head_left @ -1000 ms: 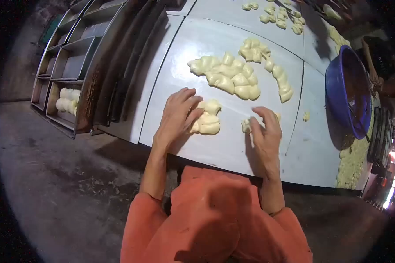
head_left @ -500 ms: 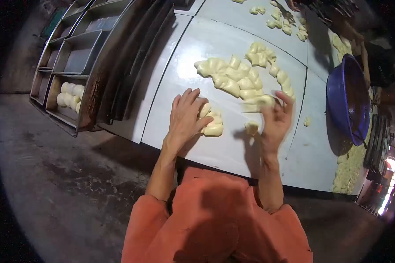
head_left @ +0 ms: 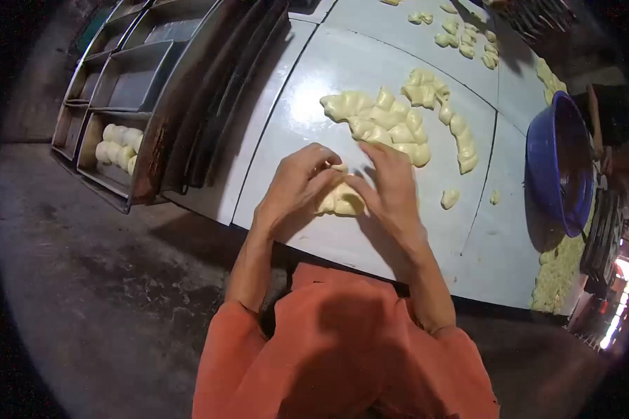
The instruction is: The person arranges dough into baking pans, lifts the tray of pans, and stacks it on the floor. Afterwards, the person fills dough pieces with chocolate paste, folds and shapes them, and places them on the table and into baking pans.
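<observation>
Pale yellow dough pieces [head_left: 340, 203] lie in a small cluster on the white tabletop, close to its front edge. Curled over the cluster's left side, my left hand [head_left: 295, 183] is closed, with a bit of dough showing at its fingertips. My right hand [head_left: 394, 187] bends in from the right, thumb against the dough and fingers curved beyond it. The hands nearly meet and hide part of the cluster. Just beyond them spreads a larger group of dough pieces [head_left: 388, 126]. One lone dough piece [head_left: 450, 198] sits right of my right hand.
On the left, metal baking pans [head_left: 129, 80] are stacked, one holding several dough balls [head_left: 119, 145]. A purple basin [head_left: 548, 157] stands at the right, beside a flat mass of dough [head_left: 558, 272]. More dough pieces [head_left: 467, 38] lie at the far side. A dough strip [head_left: 463, 143] curves nearby.
My right hand has moved left, from beside the larger dough group to the cluster at my left hand. My left hand's fingers have curled in more. The view has shifted slightly.
</observation>
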`<state>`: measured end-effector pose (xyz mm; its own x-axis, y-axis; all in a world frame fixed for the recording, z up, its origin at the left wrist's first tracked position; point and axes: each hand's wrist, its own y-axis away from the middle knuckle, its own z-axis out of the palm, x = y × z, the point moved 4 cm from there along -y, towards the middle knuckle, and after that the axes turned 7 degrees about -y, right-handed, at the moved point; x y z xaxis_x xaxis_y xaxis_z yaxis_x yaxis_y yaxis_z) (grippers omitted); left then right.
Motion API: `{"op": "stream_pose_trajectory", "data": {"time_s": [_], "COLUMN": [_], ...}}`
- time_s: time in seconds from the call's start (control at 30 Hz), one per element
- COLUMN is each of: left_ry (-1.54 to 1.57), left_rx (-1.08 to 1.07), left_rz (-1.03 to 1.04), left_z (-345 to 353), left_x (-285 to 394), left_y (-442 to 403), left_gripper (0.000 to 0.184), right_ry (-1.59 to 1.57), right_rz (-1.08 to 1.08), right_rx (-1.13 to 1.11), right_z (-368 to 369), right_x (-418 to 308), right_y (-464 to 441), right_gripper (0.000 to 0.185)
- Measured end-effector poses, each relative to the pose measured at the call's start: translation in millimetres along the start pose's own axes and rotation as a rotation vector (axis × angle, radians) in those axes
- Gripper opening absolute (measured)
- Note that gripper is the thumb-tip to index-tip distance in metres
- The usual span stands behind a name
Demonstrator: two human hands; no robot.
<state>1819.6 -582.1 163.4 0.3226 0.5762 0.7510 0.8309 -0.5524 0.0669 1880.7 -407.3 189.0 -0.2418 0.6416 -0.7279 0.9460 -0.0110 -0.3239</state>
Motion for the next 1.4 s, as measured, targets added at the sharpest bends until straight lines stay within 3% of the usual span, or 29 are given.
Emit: {"op": "stream_pose_trajectory", "data": {"time_s": [0.03, 0.07, 0.13, 0.17, 0.23, 0.27, 0.3, 0.37, 0.43, 0.47, 0.6, 0.63, 0.7, 0.73, 0.8, 0.83, 0.93, 1.0, 1.03, 1.1, 1.13, 1.17, 1.23, 1.27, 1.33, 1.37, 1.4], "left_ry": [0.195, 0.198, 0.485, 0.424, 0.286, 0.245, 0.068, -0.131, -0.158, -0.189, -0.143, -0.068, -0.030, -0.024, -0.159, -0.263, -0.210, -0.155, -0.157, -0.082, -0.080, -0.034, -0.086, -0.088, -0.384, -0.387, -0.136], "left_rx": [0.034, 0.036, 0.178, 0.259, 0.204, 0.183, 0.069, 0.097, 0.084, 0.063, 0.153, 0.171, 0.139, 0.144, 0.182, 0.160, 0.098, -0.060, -0.063, -0.060, 0.070, 0.076, 0.097, 0.095, 0.392, 0.396, 0.355], "left_rz": [0.018, 0.024, -0.138, -0.116, -0.067, -0.052, 0.043, 0.167, 0.147, 0.130, 0.058, 0.022, -0.083, -0.098, 0.145, 0.168, 0.134, 0.033, 0.037, -0.083, -0.097, -0.240, -0.289, -0.284, 0.128, 0.127, 0.123], "left_z": [0, 0, -7, -5, -3, 9, 4, 13, 14, 14, -1, 1, -3, -1, 1, 0, 11, 11, 7, -2, -4, -12, -23, -22, -26, -24, -19], "left_x": [3, 5, -1, -4, -11, -21, -14, -16, -20, -20, -8, -14, -14, -17, -8, -1, -4, -7, -8, -17, -27, -28, -23, -23, -5, 1, 10], "left_y": [2, 3, 8, 12, 23, 27, 24, 26, 25, 25, 34, 38, 43, 45, 42, 41, 43, 42, 42, 44, 47, 49, 51, 48, 45, 42, 38], "left_gripper": [0.031, 0.031, 0.044, 0.063, 0.069, 0.063, 0.044, 0.026, 0.023, 0.020, 0.026, 0.030, 0.036, 0.036, 0.045, 0.050, 0.046, 0.040, 0.040, 0.035, 0.029, 0.029, 0.037, 0.037, 0.052, 0.052, 0.059], "right_ry": [-0.053, -0.047, -0.679, -0.678, -0.785, -0.801, -0.857, -0.890, -0.948, -0.933, -0.074, -0.034, -0.294, -0.294, 0.033, 0.056, 0.033, -0.031, -0.032, -0.401, -0.517, -0.515, -1.016, -1.137, -1.152, -1.167, -1.216], "right_rz": [-0.106, -0.108, 0.480, 0.474, 0.491, 0.375, 0.318, 0.163, 0.107, 0.073, 0.127, 0.058, 0.335, 0.336, 0.134, -0.091, -0.225, 0.130, 0.132, 0.374, 0.488, 0.491, 0.692, 0.696, 0.731, 0.769, 0.825], "right_rx": [-0.006, -0.005, -0.350, -0.366, -0.026, 0.067, 0.128, 0.288, 0.356, 0.281, -0.519, -0.483, -0.441, -0.459, -0.615, -0.457, -0.408, -0.615, -0.610, -0.476, -0.354, -0.349, 0.070, 0.157, 0.138, 0.111, 0.047], "right_z": [11, 16, 43, 44, 25, 11, 6, -4, -7, -4, 31, 30, 20, 18, 15, 16, 13, 11, 7, -8, -17, -24, -43, -44, -37, -32, -29], "right_x": [3, 8, 30, 25, 10, -8, -17, -38, -49, -51, -4, 11, 8, 6, -2, 1, 0, 9, 13, 29, 34, 26, 10, 7, 17, 21, 21], "right_y": [-8, -11, -12, -14, -22, -32, -37, -44, -53, -62, -70, -59, -45, -35, -14, -1, 7, 14, 17, 21, 25, 22, 13, 10, 16, 19, 21], "right_gripper": [0.038, 0.038, 0.034, 0.034, 0.027, 0.024, 0.024, 0.030, 0.034, 0.038, 0.053, 0.051, 0.047, 0.047, 0.043, 0.038, 0.031, 0.023, 0.023, 0.015, 0.016, 0.016, 0.027, 0.036, 0.035, 0.035, 0.034]}}
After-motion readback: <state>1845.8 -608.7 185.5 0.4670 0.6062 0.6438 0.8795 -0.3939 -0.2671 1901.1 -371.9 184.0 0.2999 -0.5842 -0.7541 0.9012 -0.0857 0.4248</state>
